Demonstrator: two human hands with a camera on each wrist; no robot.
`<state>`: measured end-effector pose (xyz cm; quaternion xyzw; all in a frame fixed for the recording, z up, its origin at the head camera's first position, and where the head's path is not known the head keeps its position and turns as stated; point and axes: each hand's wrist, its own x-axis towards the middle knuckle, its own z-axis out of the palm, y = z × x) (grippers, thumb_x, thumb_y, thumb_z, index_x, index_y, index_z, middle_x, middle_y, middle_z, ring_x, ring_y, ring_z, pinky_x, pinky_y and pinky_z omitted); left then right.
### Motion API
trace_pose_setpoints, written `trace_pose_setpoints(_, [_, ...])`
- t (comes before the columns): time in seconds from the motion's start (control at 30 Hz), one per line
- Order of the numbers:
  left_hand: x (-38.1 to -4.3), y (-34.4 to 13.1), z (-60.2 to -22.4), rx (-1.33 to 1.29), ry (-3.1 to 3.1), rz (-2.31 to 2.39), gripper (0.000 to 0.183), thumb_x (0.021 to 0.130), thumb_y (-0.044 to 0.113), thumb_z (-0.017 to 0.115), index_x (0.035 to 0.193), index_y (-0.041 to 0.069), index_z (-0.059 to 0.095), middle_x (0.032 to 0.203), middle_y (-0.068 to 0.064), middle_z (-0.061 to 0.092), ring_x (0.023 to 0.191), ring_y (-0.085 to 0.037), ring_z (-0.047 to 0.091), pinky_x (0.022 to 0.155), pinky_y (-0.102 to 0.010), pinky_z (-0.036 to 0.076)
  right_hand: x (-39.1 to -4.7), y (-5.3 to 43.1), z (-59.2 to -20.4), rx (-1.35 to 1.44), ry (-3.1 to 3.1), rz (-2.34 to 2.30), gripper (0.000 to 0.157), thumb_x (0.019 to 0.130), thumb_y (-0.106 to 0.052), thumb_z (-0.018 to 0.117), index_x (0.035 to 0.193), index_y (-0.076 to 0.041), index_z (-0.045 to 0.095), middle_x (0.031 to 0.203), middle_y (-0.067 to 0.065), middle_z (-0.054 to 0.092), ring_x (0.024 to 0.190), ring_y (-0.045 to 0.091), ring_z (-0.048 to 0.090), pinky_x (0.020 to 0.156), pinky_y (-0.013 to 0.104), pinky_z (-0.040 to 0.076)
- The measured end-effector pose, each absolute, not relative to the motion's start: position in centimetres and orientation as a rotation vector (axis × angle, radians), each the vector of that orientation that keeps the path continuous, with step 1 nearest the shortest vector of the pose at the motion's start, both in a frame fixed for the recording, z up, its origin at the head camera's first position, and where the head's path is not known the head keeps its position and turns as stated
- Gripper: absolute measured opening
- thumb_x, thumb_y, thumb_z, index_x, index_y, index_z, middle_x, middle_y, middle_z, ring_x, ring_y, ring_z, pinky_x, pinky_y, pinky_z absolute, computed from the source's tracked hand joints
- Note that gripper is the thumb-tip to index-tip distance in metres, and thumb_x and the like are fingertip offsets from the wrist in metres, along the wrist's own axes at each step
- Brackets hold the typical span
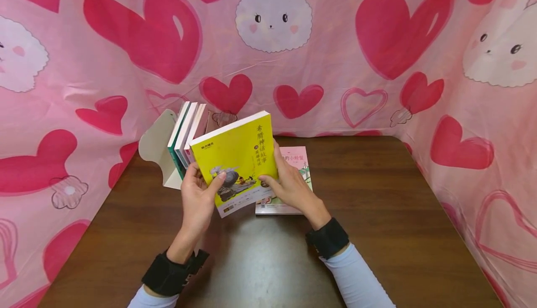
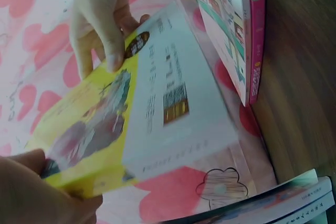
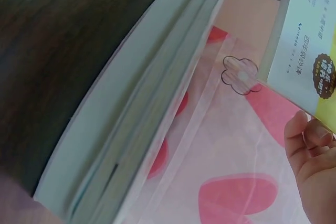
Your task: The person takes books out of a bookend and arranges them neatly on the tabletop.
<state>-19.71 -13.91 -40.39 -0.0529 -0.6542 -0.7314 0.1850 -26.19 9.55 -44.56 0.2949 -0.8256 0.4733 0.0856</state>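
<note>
Pale sleeves [image 1: 358, 277] foremost; fingers [image 1: 216, 183] grip the yellow book [image 1: 236, 156] at both sides.

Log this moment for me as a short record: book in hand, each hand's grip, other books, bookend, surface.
Held book: yellow-covered book, tilted, front cover facing the head camera
Left hand: grips its left edge, thumb on the cover
Right hand: grips its right edge, thumb on the cover
Flat book: pink-covered book, on at least one other book
Row of books: standing, beside the bookend
Bookend: cream
Surface: brown table
</note>
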Motion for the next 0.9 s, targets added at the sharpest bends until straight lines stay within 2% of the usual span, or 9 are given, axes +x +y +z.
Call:
trace_pose_setpoints(0.13, [-19.6, -13.6, -40.5, -0.149, -1.807, -1.978, 0.040, 0.099, 0.006, 0.074, 0.134, 0.000, 0.058, 0.124, -0.013, 0.071, 0.107, -0.028, 0.072, 0.094, -0.035, 0.059, -26.1, 9.2, -44.3, 0.888, -2.449, 1.404, 0.110, 0.097, -0.022, 0.078, 0.168, -0.038, -0.005, 0.117, 0.001, 0.058, 0.092, 0.017, 0.063, 0.076, 0.031, 0.060])
trace_pose_setpoints(0.23, [-19.5, -13.5, -40.5, -0.177, -1.875, -1.958, 0.045, 0.103, 0.014, 0.070, 0.144, 0.008, 0.052, 0.128, -0.009, 0.068, 0.110, -0.028, 0.071, 0.091, -0.039, 0.060, -26.0, 9.1, -44.0, 0.898, -2.448, 1.405, 0.111, 0.097, -0.021, 0.078, 0.168, -0.037, -0.006, 0.119, 0.002, 0.058, 0.093, 0.018, 0.063, 0.077, 0.032, 0.060])
trace_pose_setpoints(0.3, [-19.4, -13.6, -40.5, -0.208, -1.995, -1.933, 0.056, 0.105, 0.016, 0.066, 0.154, 0.018, 0.040, 0.131, -0.007, 0.062, 0.113, -0.029, 0.070, 0.091, -0.044, 0.060, -25.9, 9.1, -43.9, 0.894, -2.454, 1.396, 0.112, 0.097, -0.021, 0.078, 0.168, -0.037, -0.007, 0.120, 0.003, 0.059, 0.093, 0.017, 0.063, 0.077, 0.032, 0.060])
trace_pose_setpoints(0.43, [-19.5, -14.1, -40.1, -0.287, -2.309, -1.755, 0.092, 0.099, 0.003, 0.070, 0.161, 0.033, 0.009, 0.136, -0.011, 0.051, 0.122, -0.034, 0.064, 0.094, -0.058, 0.057, -25.8, 9.5, -43.9, 0.859, -2.463, 1.342, 0.114, 0.096, -0.019, 0.079, 0.168, -0.035, -0.007, 0.123, 0.004, 0.060, 0.092, 0.017, 0.063, 0.078, 0.031, 0.059])
trace_pose_setpoints(0.53, [-19.8, -14.5, -39.9, -0.322, -2.431, -1.647, 0.111, 0.091, -0.008, 0.074, 0.162, 0.037, 0.002, 0.137, -0.014, 0.049, 0.126, -0.040, 0.061, 0.094, -0.064, 0.054, -25.9, 9.8, -43.9, 0.839, -2.461, 1.350, 0.113, 0.096, -0.020, 0.079, 0.168, -0.036, -0.007, 0.123, 0.003, 0.059, 0.092, 0.017, 0.064, 0.079, 0.031, 0.060])
trace_pose_setpoints(0.67, [-19.9, -14.9, -40.0, -0.317, -2.425, -1.674, 0.122, 0.089, -0.012, 0.075, 0.164, 0.048, 0.000, 0.139, -0.011, 0.051, 0.131, -0.042, 0.059, 0.092, -0.064, 0.054, -26.0, 10.2, -44.0, 0.831, -2.468, 1.389, 0.113, 0.096, -0.022, 0.079, 0.168, -0.040, -0.007, 0.124, 0.002, 0.058, 0.095, 0.017, 0.064, 0.080, 0.030, 0.060])
trace_pose_setpoints(0.77, [-19.9, -14.8, -40.3, -0.302, -2.350, -1.716, 0.121, 0.089, -0.010, 0.076, 0.164, 0.054, 0.006, 0.140, -0.006, 0.054, 0.130, -0.038, 0.060, 0.093, -0.060, 0.055, -25.9, 10.4, -44.0, 0.823, -2.474, 1.388, 0.115, 0.096, -0.019, 0.079, 0.167, -0.040, -0.008, 0.127, 0.002, 0.057, 0.097, 0.017, 0.064, 0.082, 0.030, 0.060])
trace_pose_setpoints(0.9, [-20.0, -14.3, -41.1, -0.297, -2.238, -1.760, 0.112, 0.091, -0.009, 0.076, 0.165, 0.052, 0.018, 0.138, -0.004, 0.057, 0.126, -0.032, 0.062, 0.096, -0.052, 0.056, -25.8, 10.6, -43.9, 0.827, -2.459, 1.396, 0.118, 0.095, -0.012, 0.080, 0.167, -0.040, -0.009, 0.127, 0.002, 0.057, 0.097, 0.016, 0.065, 0.083, 0.029, 0.060])
